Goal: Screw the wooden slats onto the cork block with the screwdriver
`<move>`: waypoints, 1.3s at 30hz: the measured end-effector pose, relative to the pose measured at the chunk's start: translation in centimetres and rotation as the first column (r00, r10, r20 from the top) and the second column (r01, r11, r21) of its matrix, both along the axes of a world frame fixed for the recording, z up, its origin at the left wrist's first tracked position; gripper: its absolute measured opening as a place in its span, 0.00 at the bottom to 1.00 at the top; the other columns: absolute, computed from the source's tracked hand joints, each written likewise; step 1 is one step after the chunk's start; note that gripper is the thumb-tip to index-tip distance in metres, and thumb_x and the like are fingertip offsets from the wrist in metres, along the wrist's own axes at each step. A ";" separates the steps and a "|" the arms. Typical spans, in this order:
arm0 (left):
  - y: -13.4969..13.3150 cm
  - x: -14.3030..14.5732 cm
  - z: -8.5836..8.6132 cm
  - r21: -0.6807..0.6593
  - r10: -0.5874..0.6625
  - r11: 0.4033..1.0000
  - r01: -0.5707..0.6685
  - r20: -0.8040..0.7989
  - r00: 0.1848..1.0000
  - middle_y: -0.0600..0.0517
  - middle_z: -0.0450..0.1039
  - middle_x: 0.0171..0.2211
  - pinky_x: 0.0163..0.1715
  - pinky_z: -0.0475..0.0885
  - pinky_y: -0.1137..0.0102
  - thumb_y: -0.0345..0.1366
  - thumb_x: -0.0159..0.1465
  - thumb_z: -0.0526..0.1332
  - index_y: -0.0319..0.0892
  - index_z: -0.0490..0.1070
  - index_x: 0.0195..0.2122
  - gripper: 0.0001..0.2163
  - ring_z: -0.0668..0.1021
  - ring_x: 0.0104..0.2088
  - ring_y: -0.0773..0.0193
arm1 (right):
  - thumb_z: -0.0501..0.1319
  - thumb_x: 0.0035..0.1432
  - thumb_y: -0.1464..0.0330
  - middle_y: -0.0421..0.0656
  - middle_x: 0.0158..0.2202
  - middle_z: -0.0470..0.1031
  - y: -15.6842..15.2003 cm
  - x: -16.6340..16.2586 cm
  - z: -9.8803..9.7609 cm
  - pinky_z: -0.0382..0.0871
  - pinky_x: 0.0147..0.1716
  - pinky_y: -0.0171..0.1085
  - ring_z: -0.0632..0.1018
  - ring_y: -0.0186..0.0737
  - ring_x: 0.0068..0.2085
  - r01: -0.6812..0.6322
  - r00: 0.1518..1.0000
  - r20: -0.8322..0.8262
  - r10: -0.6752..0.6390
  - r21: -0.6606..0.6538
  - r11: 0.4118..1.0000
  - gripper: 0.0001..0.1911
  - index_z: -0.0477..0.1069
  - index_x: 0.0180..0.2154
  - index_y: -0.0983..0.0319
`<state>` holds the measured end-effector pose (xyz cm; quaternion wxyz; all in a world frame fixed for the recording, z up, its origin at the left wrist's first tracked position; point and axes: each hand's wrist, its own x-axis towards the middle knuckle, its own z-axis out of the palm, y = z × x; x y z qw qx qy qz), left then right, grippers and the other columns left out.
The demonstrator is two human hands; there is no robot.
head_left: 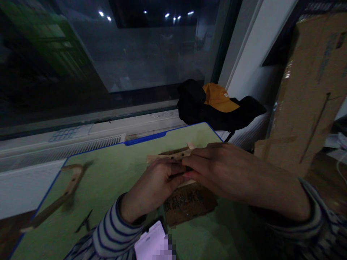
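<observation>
On a piece of brown cardboard (191,209) with dark handwriting lies a pale wooden piece (177,156) with dark round holes. My left hand (159,182) closes on its near side, fingers bent. From the right, my right hand (219,169) also grips it, thumb and fingertips meeting those of my left hand. Whatever sits between the fingertips is hidden. More pale wood shows behind and below the fingers. A bent wooden part (71,184) with holes rests at the left of the green tabletop (116,180).
Near my left sleeve lies a small dark T-shaped object (85,222). A device with a bright lilac screen (153,242) is at the front. Behind the table are a window, a radiator (92,144) and an orange cap (219,97) on black cloth. A tall cardboard box (306,97) stands right.
</observation>
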<state>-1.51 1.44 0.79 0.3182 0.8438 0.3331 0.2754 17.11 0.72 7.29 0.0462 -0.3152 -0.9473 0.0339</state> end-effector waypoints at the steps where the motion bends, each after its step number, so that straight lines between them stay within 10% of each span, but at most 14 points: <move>1: 0.0 0.0 0.0 0.012 0.003 1.000 -0.003 -0.001 1.000 0.56 0.78 0.36 0.41 0.69 0.69 0.30 0.62 0.61 0.44 0.77 0.33 0.05 0.77 0.39 0.65 | 0.53 0.63 0.73 0.45 0.39 0.76 0.0 0.0 0.0 0.71 0.36 0.40 0.78 0.41 0.38 0.003 1.000 -0.001 -0.003 0.000 1.000 0.06 0.69 0.39 0.64; 10: -0.2 0.2 -0.3 0.071 0.091 0.994 -0.089 -0.024 0.996 0.54 0.80 0.37 0.43 0.71 0.68 0.35 0.61 0.63 0.43 0.77 0.30 0.05 0.79 0.38 0.64 | 0.54 0.63 0.72 0.47 0.50 0.73 -0.3 0.1 -0.6 0.70 0.44 0.44 0.76 0.44 0.46 -0.019 1.000 -0.012 0.020 0.072 0.997 0.19 0.61 0.56 0.62; 20: -0.4 0.1 -0.2 0.003 -0.035 0.999 0.036 -0.060 0.998 0.53 0.78 0.44 0.47 0.70 0.65 0.37 0.66 0.56 0.47 0.75 0.45 0.10 0.77 0.46 0.62 | 0.59 0.58 0.75 0.44 0.36 0.78 -0.6 0.1 -0.4 0.69 0.33 0.39 0.78 0.41 0.34 0.009 0.999 0.038 -0.014 0.112 0.994 0.08 0.71 0.40 0.63; 26: -0.4 0.3 -0.3 0.082 0.075 0.994 -0.067 -0.092 0.993 0.52 0.79 0.37 0.42 0.71 0.66 0.36 0.63 0.60 0.43 0.77 0.34 0.07 0.78 0.41 0.60 | 0.58 0.58 0.75 0.42 0.33 0.78 -0.5 0.0 -0.5 0.68 0.31 0.37 0.78 0.40 0.33 0.044 0.999 0.019 -0.046 0.084 0.996 0.05 0.70 0.37 0.62; 34: -0.4 0.4 -0.6 0.103 0.106 0.990 -0.099 -0.059 0.993 0.52 0.80 0.37 0.43 0.71 0.65 0.37 0.63 0.60 0.43 0.77 0.34 0.07 0.79 0.40 0.61 | 0.57 0.61 0.74 0.49 0.52 0.73 -0.6 0.3 -0.5 0.70 0.45 0.42 0.76 0.42 0.48 -0.037 0.999 -0.031 0.041 0.116 0.993 0.20 0.63 0.55 0.63; 39: -0.3 0.3 -0.5 0.094 0.055 0.994 -0.051 -0.042 0.998 0.53 0.79 0.40 0.47 0.69 0.65 0.36 0.64 0.60 0.45 0.76 0.38 0.06 0.78 0.44 0.61 | 0.58 0.58 0.78 0.44 0.45 0.76 -0.6 0.5 -0.4 0.71 0.44 0.40 0.77 0.40 0.44 -0.035 0.999 -0.012 0.036 0.049 0.998 0.14 0.70 0.46 0.61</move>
